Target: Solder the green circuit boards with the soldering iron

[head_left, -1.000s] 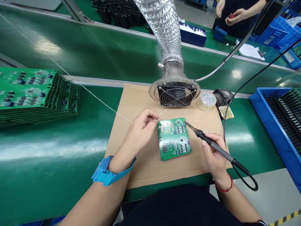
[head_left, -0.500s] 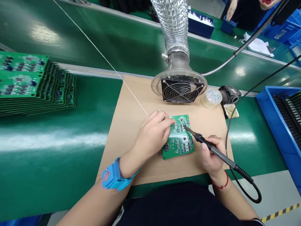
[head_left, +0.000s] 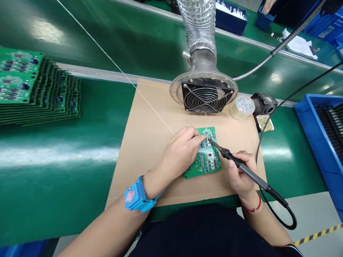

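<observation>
A green circuit board (head_left: 197, 174) lies on a sheet of brown cardboard (head_left: 150, 142). Over its upper left part, my left hand (head_left: 184, 146) is closed in a pinch, with thin solder wire (head_left: 115, 64) running into it from the upper left. The fingertips are close to the board's small components, and the hand covers the board's left side. My right hand (head_left: 242, 173) grips a soldering iron (head_left: 250, 175) like a pen. Its tip meets the upper part of the board, right beside my left fingertips; whether it touches a joint is too small to tell.
A fume extractor fan (head_left: 207, 96) hangs behind the board. Right of it are a tape roll (head_left: 242, 107) and a soldering iron stand (head_left: 264, 105) with a sponge. Stacked circuit boards (head_left: 24, 85) stand at left, a blue bin (head_left: 316, 125) at right. A co-worker's hand (head_left: 268, 6) shows across the bench.
My left hand has shifted right over the board, bringing the solder wire closer to the iron's tip. The soldering iron stays nearly in place. The whole view has tilted slightly.
</observation>
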`<state>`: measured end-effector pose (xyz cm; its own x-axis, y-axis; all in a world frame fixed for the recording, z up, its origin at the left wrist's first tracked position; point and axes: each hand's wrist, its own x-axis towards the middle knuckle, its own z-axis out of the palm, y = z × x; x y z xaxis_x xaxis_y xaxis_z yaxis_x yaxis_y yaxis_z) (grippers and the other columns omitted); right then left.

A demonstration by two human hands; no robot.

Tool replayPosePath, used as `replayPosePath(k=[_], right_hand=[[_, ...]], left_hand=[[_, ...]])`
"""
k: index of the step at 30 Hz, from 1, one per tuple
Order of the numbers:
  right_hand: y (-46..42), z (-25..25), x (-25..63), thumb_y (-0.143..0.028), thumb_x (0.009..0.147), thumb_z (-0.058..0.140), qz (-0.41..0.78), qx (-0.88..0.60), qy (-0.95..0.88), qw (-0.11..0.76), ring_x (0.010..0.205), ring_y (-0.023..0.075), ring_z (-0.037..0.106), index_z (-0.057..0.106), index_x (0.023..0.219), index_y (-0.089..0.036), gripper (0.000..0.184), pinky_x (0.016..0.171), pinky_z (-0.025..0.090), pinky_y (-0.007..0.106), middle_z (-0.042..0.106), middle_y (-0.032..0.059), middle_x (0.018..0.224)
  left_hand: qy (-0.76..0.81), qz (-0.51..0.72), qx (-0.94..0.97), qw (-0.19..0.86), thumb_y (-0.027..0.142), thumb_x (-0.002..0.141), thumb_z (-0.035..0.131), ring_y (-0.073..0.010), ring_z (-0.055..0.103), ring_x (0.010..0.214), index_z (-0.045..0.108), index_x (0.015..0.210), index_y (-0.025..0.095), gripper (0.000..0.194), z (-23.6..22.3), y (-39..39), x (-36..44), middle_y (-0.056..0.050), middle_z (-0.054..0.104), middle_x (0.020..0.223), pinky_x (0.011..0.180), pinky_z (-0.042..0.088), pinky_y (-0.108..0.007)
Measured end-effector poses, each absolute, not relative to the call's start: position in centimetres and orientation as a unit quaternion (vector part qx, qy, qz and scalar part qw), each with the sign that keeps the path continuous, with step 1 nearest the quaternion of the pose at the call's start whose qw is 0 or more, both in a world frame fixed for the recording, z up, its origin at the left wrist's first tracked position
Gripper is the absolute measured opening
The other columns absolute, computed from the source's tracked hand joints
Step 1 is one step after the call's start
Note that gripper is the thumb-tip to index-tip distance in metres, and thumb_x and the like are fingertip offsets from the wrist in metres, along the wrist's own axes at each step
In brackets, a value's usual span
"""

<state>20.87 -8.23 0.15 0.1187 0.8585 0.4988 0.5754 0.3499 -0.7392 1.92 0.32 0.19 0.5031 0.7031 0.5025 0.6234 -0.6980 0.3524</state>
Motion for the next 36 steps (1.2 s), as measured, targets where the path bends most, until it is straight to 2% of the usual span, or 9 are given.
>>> replayPosePath(k=[8, 13, 32, 36], right_hand=[[-8.3, 0.3, 20.9, -0.019, 0.087, 0.058, 0.117, -0.540, -0.652, 0.519, 0.063, 0.0141, 0.057, 0.053, 0.101, -0.024, 0.015, 0.056, 0.050, 0.030, 0.057, -0.0014, 0.074], [-8.4, 0.4, 21.0, -0.020, 0.086, 0.057, 0.091, -0.517, -0.663, 0.534, 0.059, 0.0149, 0.056, 0.054, 0.099, -0.023, 0.013, 0.052, 0.048, 0.031, 0.054, -0.0013, 0.071], [-8.2, 0.9, 20.7, -0.016, 0.085, 0.058, 0.106, -0.533, -0.668, 0.509, 0.059, 0.0123, 0.056, 0.053, 0.098, -0.022, 0.015, 0.051, 0.049, 0.026, 0.058, -0.0014, 0.072], [-8.5, 0.6, 20.8, -0.018, 0.087, 0.057, 0.099, -0.534, -0.665, 0.513, 0.061, 0.0129, 0.057, 0.054, 0.100, -0.022, 0.014, 0.053, 0.050, 0.027, 0.059, -0.0006, 0.074]], left_hand=[[0.409, 0.307, 0.857, 0.064, 0.006, 0.092, 0.039, -0.0196, 0.057, 0.078, 0.064, 0.113, 0.013, 0.034, 1.0, 0.2, 1.6, -0.006, 0.065, 0.082, 0.071, 0.050, -0.032], [0.409, 0.306, 0.857, 0.068, 0.005, 0.091, 0.040, -0.0192, 0.056, 0.074, 0.064, 0.111, 0.015, 0.032, 1.1, 0.0, 1.7, -0.005, 0.067, 0.080, 0.069, 0.048, -0.032], [0.374, 0.297, 0.878, 0.023, 0.010, 0.098, 0.039, -0.0201, 0.056, 0.075, 0.060, 0.115, 0.009, 0.027, 0.1, -0.4, 2.8, -0.006, 0.066, 0.079, 0.074, 0.050, -0.031], [0.381, 0.305, 0.873, 0.000, 0.012, 0.098, 0.040, -0.0202, 0.058, 0.071, 0.059, 0.115, 0.011, 0.025, 0.3, -0.4, 2.7, -0.004, 0.066, 0.076, 0.069, 0.050, -0.032]])
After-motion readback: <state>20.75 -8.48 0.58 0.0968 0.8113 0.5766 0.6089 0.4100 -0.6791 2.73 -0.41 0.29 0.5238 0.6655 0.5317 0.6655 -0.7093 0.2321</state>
